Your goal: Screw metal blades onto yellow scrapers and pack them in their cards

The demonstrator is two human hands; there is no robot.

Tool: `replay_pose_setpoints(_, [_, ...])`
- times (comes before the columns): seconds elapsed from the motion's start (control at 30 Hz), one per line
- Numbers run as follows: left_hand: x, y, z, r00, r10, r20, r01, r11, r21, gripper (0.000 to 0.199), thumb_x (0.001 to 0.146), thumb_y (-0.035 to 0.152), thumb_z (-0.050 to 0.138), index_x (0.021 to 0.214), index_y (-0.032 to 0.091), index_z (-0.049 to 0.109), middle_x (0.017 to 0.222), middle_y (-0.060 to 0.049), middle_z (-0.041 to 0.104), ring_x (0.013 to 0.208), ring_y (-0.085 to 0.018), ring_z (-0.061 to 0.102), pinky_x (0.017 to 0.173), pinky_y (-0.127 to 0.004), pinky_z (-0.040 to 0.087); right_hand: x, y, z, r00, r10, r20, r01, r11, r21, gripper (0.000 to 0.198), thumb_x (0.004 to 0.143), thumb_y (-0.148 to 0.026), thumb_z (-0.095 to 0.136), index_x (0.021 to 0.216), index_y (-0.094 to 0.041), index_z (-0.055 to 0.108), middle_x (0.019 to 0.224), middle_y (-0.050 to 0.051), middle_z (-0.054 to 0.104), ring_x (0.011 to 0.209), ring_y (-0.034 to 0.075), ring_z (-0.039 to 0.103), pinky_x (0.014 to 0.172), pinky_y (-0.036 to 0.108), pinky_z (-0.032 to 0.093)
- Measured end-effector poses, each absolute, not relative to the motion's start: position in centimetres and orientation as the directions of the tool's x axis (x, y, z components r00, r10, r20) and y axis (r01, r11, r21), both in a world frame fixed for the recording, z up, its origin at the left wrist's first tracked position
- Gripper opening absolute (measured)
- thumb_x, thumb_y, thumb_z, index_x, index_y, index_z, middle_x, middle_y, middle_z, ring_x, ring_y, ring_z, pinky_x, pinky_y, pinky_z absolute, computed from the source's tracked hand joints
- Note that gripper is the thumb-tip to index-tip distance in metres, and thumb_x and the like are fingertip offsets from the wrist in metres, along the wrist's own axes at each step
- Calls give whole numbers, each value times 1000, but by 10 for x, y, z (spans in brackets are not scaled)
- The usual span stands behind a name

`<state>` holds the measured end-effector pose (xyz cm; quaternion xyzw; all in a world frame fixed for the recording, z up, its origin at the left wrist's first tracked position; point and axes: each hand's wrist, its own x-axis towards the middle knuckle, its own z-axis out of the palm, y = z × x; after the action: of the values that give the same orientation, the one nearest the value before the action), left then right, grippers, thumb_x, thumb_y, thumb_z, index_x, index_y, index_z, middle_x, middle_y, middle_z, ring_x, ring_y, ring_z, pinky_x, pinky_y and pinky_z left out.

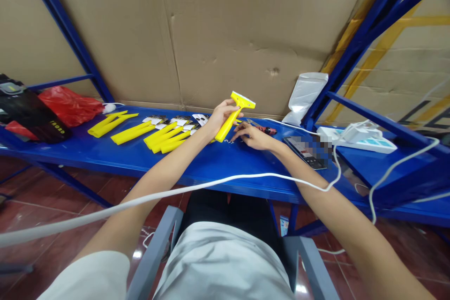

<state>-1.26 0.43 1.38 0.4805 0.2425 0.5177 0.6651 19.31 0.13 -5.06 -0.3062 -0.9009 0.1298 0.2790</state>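
My left hand grips a yellow scraper by its handle and holds it tilted above the blue shelf, blade head up and to the right. Just to its right, my right hand rests on the shelf with fingertips on several small metal screws. A red-handled screwdriver lies behind that hand. A row of yellow scraper handles and small blade packs lies to the left.
A phone lies right of my hand, and a white power strip with a white cable crosses my arms. A white plastic bag, a red bag and a black item sit on the shelf. Cardboard lines the back.
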Motion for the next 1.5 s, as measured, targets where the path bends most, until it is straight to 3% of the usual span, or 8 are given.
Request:
replay_pose_setpoints(0.4, [-14, 7, 10, 343, 917, 203, -448, -30, 893, 46, 75, 19, 84, 117, 22, 65, 108, -5, 81, 85, -19, 79, 61, -25, 54, 197, 2, -47, -612, 652, 448, 516, 758, -399, 40, 85, 0, 57, 93, -23, 89, 117, 12, 78, 121, 31, 72, 120, 55, 56])
replay_pose_setpoints(0.6, [-15, 8, 10, 338, 921, 196, -452, -25, 892, 46, 76, 19, 84, 119, 22, 66, 107, -5, 80, 87, -20, 79, 64, -26, 56, 192, 0, -52, -601, 654, 460, 515, 757, -403, 41, 96, -8, 57, 119, -22, 88, 128, 15, 77, 130, 35, 69, 123, 62, 53])
replay_pose_setpoints(0.8, [-14, 3, 16, 333, 928, 169, -471, 8, 882, 46, 75, 16, 83, 116, 22, 63, 103, -5, 78, 83, -19, 76, 56, -24, 49, 175, 4, -58, -667, 602, 439, 496, 798, -342, 54, 99, -8, 52, 141, -24, 83, 145, 16, 70, 146, 35, 61, 133, 65, 43])
replay_pose_setpoints(1.0, [-14, 2, 17, 326, 934, 144, -475, 30, 879, 48, 74, 16, 83, 118, 22, 63, 104, -5, 79, 84, -19, 77, 56, -22, 48, 166, 8, -61, -702, 625, 340, 541, 779, -316, 54, 97, -8, 54, 132, -31, 88, 140, 12, 74, 147, 36, 60, 134, 68, 39])
replay_pose_setpoints(1.2, [-14, 6, 14, 328, 931, 164, -467, 9, 884, 48, 75, 17, 83, 120, 22, 65, 105, -5, 80, 84, -19, 78, 57, -23, 49, 174, 14, -65, -641, 671, 373, 587, 742, -324, 52, 96, -6, 55, 130, -26, 88, 137, 14, 75, 136, 35, 66, 129, 66, 45])
replay_pose_setpoints(1.5, [-16, 9, 11, 337, 919, 205, -467, -26, 884, 47, 76, 19, 84, 118, 22, 64, 104, -4, 80, 85, -19, 79, 57, -23, 51, 178, 6, -55, -570, 706, 420, 607, 707, -364, 26, 102, -17, 61, 112, -18, 85, 123, 18, 79, 131, 38, 69, 124, 63, 49])
